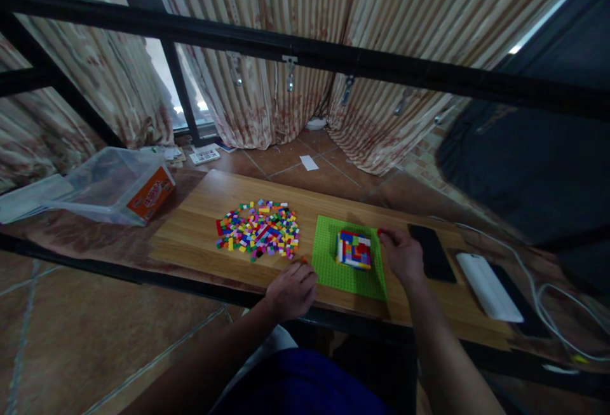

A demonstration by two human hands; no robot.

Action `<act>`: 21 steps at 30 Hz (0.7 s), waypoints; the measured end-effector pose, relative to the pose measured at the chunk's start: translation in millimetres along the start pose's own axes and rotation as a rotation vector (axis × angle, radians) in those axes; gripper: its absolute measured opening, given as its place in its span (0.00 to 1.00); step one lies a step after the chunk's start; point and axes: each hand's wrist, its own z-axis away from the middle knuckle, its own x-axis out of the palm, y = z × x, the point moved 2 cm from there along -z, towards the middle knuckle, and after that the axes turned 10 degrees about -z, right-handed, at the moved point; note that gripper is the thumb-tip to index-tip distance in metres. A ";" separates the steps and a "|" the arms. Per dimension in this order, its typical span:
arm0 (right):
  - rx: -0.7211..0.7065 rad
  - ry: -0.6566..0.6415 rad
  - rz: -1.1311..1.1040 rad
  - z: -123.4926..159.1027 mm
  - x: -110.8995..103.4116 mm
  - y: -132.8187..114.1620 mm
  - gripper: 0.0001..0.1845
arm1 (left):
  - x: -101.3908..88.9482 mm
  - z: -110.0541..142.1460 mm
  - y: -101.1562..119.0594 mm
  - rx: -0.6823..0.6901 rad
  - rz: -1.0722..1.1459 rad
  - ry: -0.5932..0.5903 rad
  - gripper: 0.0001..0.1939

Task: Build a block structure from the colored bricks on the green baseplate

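Note:
My right hand is over the right edge of the green baseplate, pinching a small red building brick at the fingertips. To its left, a block built of many-coloured bricks stands on the baseplate, with a mosaic of red, blue, yellow and white pieces on top. My left hand rests at the table's near edge with curled fingers, closed at a small orange brick. Just beyond it spreads a pile of loose bricks in mixed colours.
A clear plastic tub with an orange label stands left of the wooden board. On the right are a black phone-like slab, a white device and a white cable. A black metal bar crosses beyond the board.

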 end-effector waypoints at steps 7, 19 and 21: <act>-0.018 -0.107 0.077 1.3 14.3 9.3 0.16 | -2.8 -1.3 0.4 -0.002 -0.008 0.007 0.08; 0.026 -0.191 0.040 -2.2 19.1 12.9 0.14 | -1.6 -1.6 -0.3 0.016 -0.024 0.017 0.08; 0.117 -0.183 -0.057 -6.1 20.4 17.1 0.13 | -0.9 -1.6 -0.5 0.018 -0.025 0.011 0.08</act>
